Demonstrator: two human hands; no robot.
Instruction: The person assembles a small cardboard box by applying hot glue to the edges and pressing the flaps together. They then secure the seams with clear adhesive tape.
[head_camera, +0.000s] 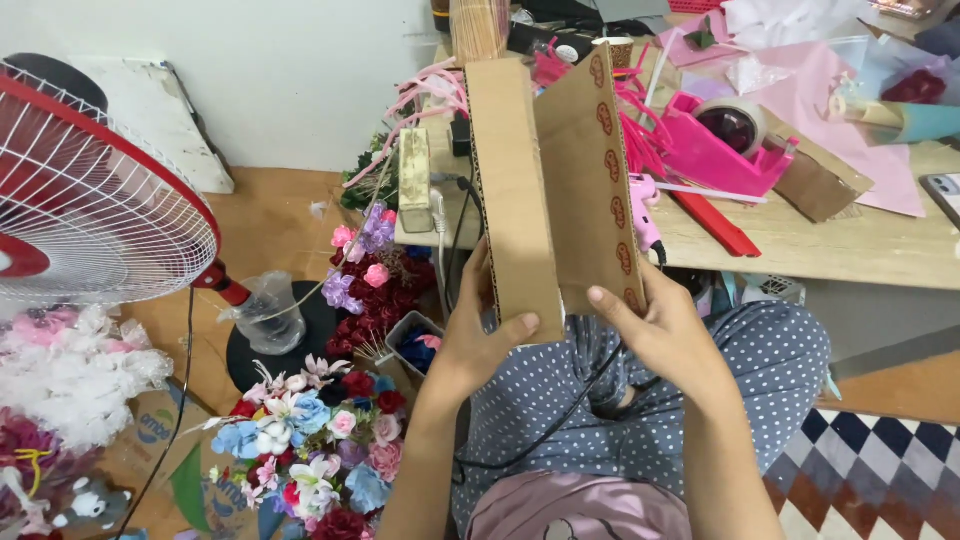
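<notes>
The left hand (475, 345) is gripping the lower edge of a folded piece of brown corrugated cardboard (550, 190), thumb pressing across its front face. The right hand (660, 335) is clamping the other flap from below, thumb laid flat on it. The cardboard is standing upright above the person's lap, in front of a wooden table (900, 250) that is carrying a pink tape dispenser (725, 140) and a pink glue gun (643, 210). Artificial flowers (310, 440) are crowding the floor beside a red-rimmed fan (90, 190).

red fan (90, 200), pink tape dispenser (720, 145), artificial flowers (310, 440)
</notes>
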